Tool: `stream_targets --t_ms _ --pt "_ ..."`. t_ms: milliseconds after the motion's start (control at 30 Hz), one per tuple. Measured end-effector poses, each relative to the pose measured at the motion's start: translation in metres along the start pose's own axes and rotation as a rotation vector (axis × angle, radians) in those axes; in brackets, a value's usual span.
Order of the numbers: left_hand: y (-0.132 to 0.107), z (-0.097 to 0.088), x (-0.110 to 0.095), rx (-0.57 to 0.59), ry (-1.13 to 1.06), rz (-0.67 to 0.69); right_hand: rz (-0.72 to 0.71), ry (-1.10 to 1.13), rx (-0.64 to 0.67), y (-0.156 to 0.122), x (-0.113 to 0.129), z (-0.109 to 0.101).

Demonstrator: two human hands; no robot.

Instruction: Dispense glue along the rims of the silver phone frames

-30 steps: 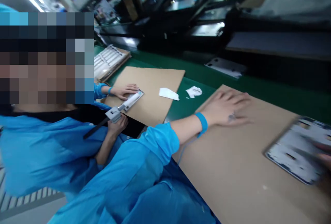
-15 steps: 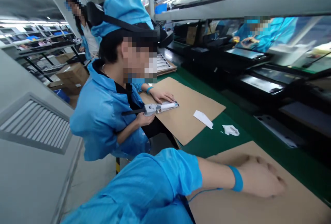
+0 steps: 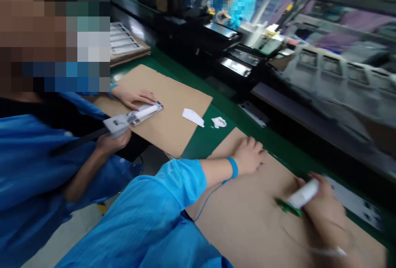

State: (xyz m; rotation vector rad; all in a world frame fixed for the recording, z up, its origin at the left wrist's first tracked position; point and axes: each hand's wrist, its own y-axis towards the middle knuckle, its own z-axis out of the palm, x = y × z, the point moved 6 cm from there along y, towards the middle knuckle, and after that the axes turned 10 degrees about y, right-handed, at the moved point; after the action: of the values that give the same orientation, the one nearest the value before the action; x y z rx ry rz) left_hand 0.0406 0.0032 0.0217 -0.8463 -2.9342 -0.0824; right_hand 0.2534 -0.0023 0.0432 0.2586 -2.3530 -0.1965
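On the near cardboard sheet (image 3: 247, 226), head view, the left hand (image 3: 249, 154) rests palm down, left-hand fingers (image 3: 254, 147) together and curled against the card. The right hand (image 3: 323, 206) is blurred; right-hand fingers (image 3: 312, 181) are clamped on a white-barrelled tool (image 3: 303, 193) with a green end. A grey-white panel (image 3: 352, 200) lies just beyond that hand.

Caution: the wrist-strap cord (image 3: 206, 206) trails across the sheet. If it snags, the right hand could jerk and the green end could strike the panel. A co-worker's hand (image 3: 134, 99) is well apart, on a separate cardboard sheet (image 3: 179, 132), beside a corded grey hand tool (image 3: 117, 123).
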Motion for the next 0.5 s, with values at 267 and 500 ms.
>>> stream_targets --t_ms 267,500 --pt "0.011 0.013 0.002 0.043 -0.163 0.089 0.077 -0.069 0.037 0.066 0.0 0.06" --pt "0.012 0.011 0.012 0.039 -0.193 0.095 0.291 -0.044 -0.113 0.164 -0.029 0.08"
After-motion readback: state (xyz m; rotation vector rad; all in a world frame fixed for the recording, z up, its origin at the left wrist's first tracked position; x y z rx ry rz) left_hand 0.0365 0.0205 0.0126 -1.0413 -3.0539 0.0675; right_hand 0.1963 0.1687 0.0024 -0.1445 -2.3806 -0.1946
